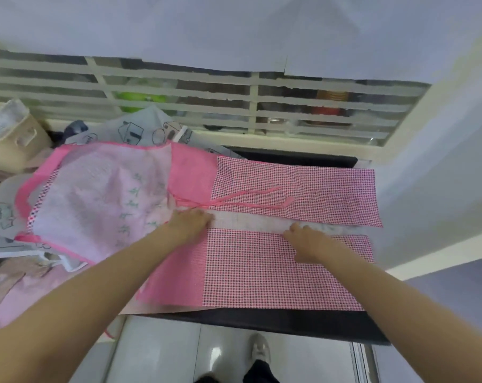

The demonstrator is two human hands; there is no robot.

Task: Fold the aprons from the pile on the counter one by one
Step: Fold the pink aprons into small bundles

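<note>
- Pink apron point(262, 266) lies spread across the dark tabletop point(289, 324), both long sides folded inward, a pale strip between the checked flaps.
- Left hand point(190, 221) rests on the inner edge of the near flap, fingers curled; grip cannot be told.
- Right hand point(307, 239) rests flat on the same flap, fingers relaxed.
- Apron pile point(140, 131) crowds the tabletop's left end; a beige basket point(15, 139) stands at the far-left corner.
- Bare tabletop shows along the near edge.
</note>
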